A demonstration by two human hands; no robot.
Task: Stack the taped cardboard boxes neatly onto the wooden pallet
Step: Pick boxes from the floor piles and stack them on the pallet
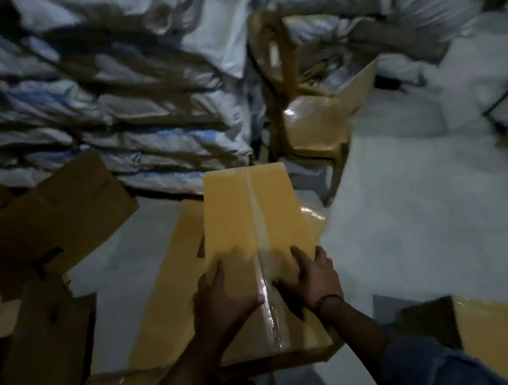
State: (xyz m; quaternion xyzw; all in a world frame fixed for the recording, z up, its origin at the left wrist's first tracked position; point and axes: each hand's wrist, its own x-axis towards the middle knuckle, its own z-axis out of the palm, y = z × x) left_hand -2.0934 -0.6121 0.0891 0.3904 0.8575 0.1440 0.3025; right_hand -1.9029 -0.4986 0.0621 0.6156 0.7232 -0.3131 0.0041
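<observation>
Slip risk: left hand [225,297] and right hand [314,278] merely press flat on the box [250,219], which could slide askew.

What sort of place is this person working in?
Probably a warehouse or storeroom, though the light is dim. White sacks are piled high at the back, loose cardboard boxes lie about the floor, and a taped box sits in front.

Matt cardboard box [250,225], glossy tape [266,275]
</observation>
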